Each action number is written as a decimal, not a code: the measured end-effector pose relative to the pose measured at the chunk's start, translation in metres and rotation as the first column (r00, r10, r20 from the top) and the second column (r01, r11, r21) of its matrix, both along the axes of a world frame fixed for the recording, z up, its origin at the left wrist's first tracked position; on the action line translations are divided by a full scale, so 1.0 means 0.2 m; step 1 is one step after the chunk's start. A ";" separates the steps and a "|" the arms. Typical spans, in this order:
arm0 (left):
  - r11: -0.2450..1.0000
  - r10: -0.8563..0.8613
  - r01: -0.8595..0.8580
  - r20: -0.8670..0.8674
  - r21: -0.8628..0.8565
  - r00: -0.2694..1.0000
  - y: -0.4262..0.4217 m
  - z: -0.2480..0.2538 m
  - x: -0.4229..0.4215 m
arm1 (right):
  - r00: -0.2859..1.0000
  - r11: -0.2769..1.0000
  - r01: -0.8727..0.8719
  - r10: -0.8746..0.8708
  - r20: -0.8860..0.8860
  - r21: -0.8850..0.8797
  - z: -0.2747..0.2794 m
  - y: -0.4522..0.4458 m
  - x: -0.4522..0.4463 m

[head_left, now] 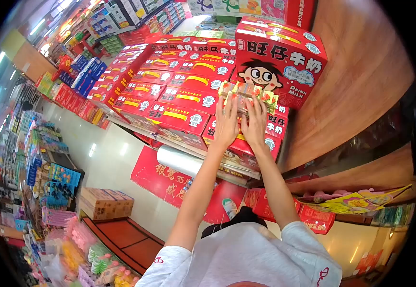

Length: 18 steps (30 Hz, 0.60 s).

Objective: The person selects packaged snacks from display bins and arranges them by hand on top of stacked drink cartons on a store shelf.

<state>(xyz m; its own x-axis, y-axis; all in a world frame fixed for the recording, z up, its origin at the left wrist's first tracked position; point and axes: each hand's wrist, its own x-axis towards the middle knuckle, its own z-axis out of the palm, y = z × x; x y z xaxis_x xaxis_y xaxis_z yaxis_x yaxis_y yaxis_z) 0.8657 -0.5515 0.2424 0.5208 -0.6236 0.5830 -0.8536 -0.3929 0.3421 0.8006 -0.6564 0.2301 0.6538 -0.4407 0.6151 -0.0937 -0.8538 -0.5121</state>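
Note:
Both arms reach forward to several small green and yellow packets (269,99) with reddish parts, which lie on red milk boxes. My left hand (226,124) rests on the left part of the packets, its fingers stretched out. Close beside it, my right hand (255,123) lies on their middle, fingers also spread. The fingers partly cover the packets. Right behind them stands a large upright red milk carton (284,60) with a cartoon face. Rows of red boxes with yellow handles (181,98) spread out to the left.
A silvery roll (179,161) lies below the box stack, above a red floor mat (153,184). A brown cardboard box (105,203) sits at the lower left, near shelves of goods. A wooden surface (356,71) rises on the right, with a yellow and pink package (356,203) lower down.

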 end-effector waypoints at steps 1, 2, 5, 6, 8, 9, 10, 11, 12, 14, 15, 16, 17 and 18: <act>1.000 0.009 -0.009 0.005 -0.005 1.000 0.03 -0.01 -0.02 | 1.000 1.000 -0.009 0.009 0.005 -0.005 0.01 0.01 0.00; 0.994 0.058 -0.064 -0.066 -0.092 0.996 0.07 -0.05 -0.05 | 0.999 0.999 0.041 -0.041 0.029 0.003 0.01 0.01 -0.01; 0.956 0.121 -0.175 -0.227 -0.235 0.966 0.30 -0.21 -0.27 | 0.980 0.998 0.066 -0.065 0.187 -0.002 0.03 0.03 -0.08; 0.952 0.165 -0.221 -0.254 -0.213 0.953 0.40 -0.27 -0.36 | 0.975 0.999 -0.013 0.006 0.222 0.030 0.06 0.08 -0.12; 0.939 0.239 -0.294 -0.274 -0.180 0.931 0.53 -0.32 -0.50 | 0.936 0.985 -0.158 0.125 0.330 0.074 0.08 0.18 -0.21; 0.938 0.251 -0.303 -0.272 -0.169 0.929 0.56 -0.33 -0.54 | 0.939 0.971 -0.221 0.188 0.287 0.088 0.06 0.24 -0.29; 0.924 0.313 -0.360 -0.288 -0.126 0.905 0.66 -0.44 -0.65 | 0.927 0.946 -0.310 0.278 0.250 0.096 0.04 0.34 -0.37; 0.906 0.374 -0.415 -0.302 -0.083 0.877 0.80 -0.58 -0.77 | 0.886 0.895 -0.426 0.383 0.263 0.130 0.02 0.46 -0.42; 0.885 0.399 -0.456 -0.349 -0.095 0.848 0.89 -0.64 -0.87 | 0.886 0.884 -0.442 0.403 0.230 0.154 0.05 0.52 -0.44; 0.850 0.438 -0.515 -0.393 -0.110 0.809 1.02 -0.73 -1.04 | 0.831 0.785 -0.556 0.533 0.160 0.273 -0.15 0.77 -0.63; 0.824 0.465 -0.558 -0.448 -0.098 0.764 1.08 -0.78 -1.13 | 0.769 0.694 -0.624 0.628 0.122 0.360 -0.27 0.89 -0.73; 0.795 0.486 -0.600 -0.502 -0.085 0.715 1.14 -0.81 -1.20 | 0.770 0.682 -0.602 0.634 0.075 0.415 -0.26 0.95 -0.76; 0.776 0.508 -0.625 -0.502 -0.088 0.701 1.18 -0.83 -1.26 | 0.732 0.659 -0.632 0.681 0.032 0.407 -0.31 1.02 -0.82; 0.750 0.523 -0.657 -0.537 -0.080 0.662 1.22 -0.85 -1.31 | 0.688 0.608 -0.667 0.725 0.041 0.430 -0.37 1.06 -0.88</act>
